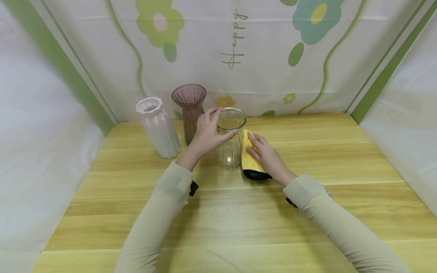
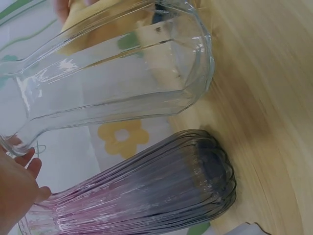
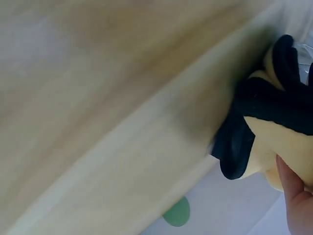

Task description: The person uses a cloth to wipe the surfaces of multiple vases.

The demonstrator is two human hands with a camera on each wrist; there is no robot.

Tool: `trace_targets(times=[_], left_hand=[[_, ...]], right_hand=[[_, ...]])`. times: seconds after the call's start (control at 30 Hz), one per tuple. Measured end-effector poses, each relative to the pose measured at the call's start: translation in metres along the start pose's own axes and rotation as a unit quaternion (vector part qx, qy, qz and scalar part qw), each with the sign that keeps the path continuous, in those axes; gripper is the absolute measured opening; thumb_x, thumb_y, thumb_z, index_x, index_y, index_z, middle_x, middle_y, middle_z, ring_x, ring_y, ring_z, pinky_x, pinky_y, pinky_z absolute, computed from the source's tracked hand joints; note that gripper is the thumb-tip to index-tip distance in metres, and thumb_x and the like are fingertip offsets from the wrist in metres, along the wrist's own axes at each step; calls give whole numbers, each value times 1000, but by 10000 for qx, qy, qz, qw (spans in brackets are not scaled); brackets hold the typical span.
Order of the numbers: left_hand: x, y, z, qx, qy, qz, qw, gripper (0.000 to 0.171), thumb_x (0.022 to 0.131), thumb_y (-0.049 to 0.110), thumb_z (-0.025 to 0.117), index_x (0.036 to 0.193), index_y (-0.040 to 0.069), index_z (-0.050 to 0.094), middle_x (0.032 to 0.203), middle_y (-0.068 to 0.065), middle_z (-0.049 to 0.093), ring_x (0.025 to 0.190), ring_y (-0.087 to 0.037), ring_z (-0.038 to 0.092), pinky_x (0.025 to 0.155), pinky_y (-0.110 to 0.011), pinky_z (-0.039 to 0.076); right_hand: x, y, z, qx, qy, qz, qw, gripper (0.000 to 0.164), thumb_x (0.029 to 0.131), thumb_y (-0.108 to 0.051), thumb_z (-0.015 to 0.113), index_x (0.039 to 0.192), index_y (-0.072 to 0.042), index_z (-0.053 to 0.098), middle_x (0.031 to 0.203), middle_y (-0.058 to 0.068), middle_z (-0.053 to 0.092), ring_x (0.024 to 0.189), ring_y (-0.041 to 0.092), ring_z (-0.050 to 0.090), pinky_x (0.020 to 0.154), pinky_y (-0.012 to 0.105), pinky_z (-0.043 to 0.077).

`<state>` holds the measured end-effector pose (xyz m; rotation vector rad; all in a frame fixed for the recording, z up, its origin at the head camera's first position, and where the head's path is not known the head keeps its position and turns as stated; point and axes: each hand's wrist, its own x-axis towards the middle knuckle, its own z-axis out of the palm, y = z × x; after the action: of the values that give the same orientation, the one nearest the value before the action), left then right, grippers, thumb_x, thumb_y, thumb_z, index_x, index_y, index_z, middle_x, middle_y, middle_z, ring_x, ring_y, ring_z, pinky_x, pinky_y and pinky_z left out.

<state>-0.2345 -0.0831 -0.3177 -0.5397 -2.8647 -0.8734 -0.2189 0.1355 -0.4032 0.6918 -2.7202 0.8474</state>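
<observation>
A clear glass vase (image 1: 229, 151) stands upright on the wooden table, its wide rim toward the head camera. My left hand (image 1: 209, 133) holds it at the rim, fingers on the left side and thumb across the front. In the left wrist view, fingertips meet the flared neck of the clear vase (image 2: 122, 98). Just right of the vase, my right hand (image 1: 269, 155) grips a yellow cloth (image 1: 250, 155) with a black edge. The cloth (image 3: 279, 134) hangs in folds in the right wrist view, where only part of the right hand (image 3: 296, 205) shows.
Behind the left hand stands a purple ribbed vase (image 1: 189, 110), partly hidden by it. Farther left is a pink-and-white vase (image 1: 160, 131). A white curtain (image 1: 259, 76) with printed flowers rises behind the table (image 1: 232, 227); white sheets hang at both sides.
</observation>
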Motion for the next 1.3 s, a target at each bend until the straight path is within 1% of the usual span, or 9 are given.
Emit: trace_targets(times=[0.13, 0.27, 0.47, 0.63, 0.8, 0.9, 1.0, 1.13, 1.3], left_hand=[[0, 0, -3, 167, 16, 143, 9998, 89, 87, 53, 58, 152, 7, 20, 154, -18, 24, 143, -34, 22, 121, -53, 5], [0, -2, -6, 159, -158, 272, 9994, 85, 89, 51, 56, 152, 6, 20, 156, -17, 23, 144, -34, 19, 121, -55, 2], [1, -3, -7, 72, -301, 362, 9989, 83, 91, 48, 55, 152, 5, 19, 157, -17, 21, 147, -34, 15, 120, -57, 1], [1, -4, -4, 134, -234, 327, 9991, 84, 90, 49, 54, 152, 5, 18, 157, -15, 21, 147, -33, 15, 120, -58, 1], [1, -4, 0, 261, -127, 211, 9994, 89, 88, 53, 54, 153, 8, 15, 159, -13, 19, 147, -34, 14, 120, -58, 0], [0, -1, 2, 369, 30, 124, 9992, 92, 86, 56, 56, 153, 8, 16, 157, -14, 21, 146, -34, 17, 120, -56, 1], [0, 2, 4, 509, 231, 29, 9984, 93, 85, 59, 58, 152, 6, 22, 154, -17, 27, 144, -33, 22, 121, -55, 4], [-2, 4, 4, 682, 375, -80, 9969, 92, 84, 60, 60, 150, 4, 27, 150, -17, 33, 142, -32, 27, 121, -53, 8], [0, 4, 1, 813, 283, -33, 9963, 93, 84, 59, 59, 150, 3, 27, 150, -17, 35, 141, -34, 29, 121, -54, 11]], right_hand=[[5, -7, -5, 248, 126, 58, 9996, 59, 96, -20, 56, 148, -7, 33, 144, 22, 44, 127, 41, 49, 106, 50, 43], [11, -15, -11, 496, 260, 154, 9983, 59, 95, -19, 57, 148, -6, 33, 143, 21, 44, 126, 40, 49, 106, 49, 43], [13, -25, -15, 663, 167, 262, 9973, 60, 96, -21, 55, 149, -6, 30, 146, 19, 41, 130, 39, 46, 107, 51, 41], [10, -21, -11, 509, -49, 275, 9983, 62, 97, -23, 54, 151, -8, 27, 149, 21, 38, 132, 41, 43, 108, 53, 39], [3, -11, -5, 88, -378, 362, 9986, 62, 98, -23, 53, 151, -8, 25, 146, 26, 38, 123, 44, 50, 103, 53, 44], [-1, -6, -2, -101, -432, 336, 9984, 61, 98, -22, 52, 151, -7, 25, 145, 27, 38, 121, 45, 52, 100, 52, 46], [-1, -3, 0, -118, -288, 242, 9992, 60, 98, -21, 52, 151, -8, 27, 146, 26, 38, 123, 45, 51, 101, 52, 46], [3, -5, -3, 1, 157, -75, 9998, 59, 96, -19, 55, 149, -7, 31, 144, 25, 41, 122, 43, 52, 101, 50, 46], [10, -13, -9, 178, 645, -356, 9971, 60, 94, -15, 58, 147, -3, 34, 143, 21, 44, 122, 39, 53, 102, 47, 47]])
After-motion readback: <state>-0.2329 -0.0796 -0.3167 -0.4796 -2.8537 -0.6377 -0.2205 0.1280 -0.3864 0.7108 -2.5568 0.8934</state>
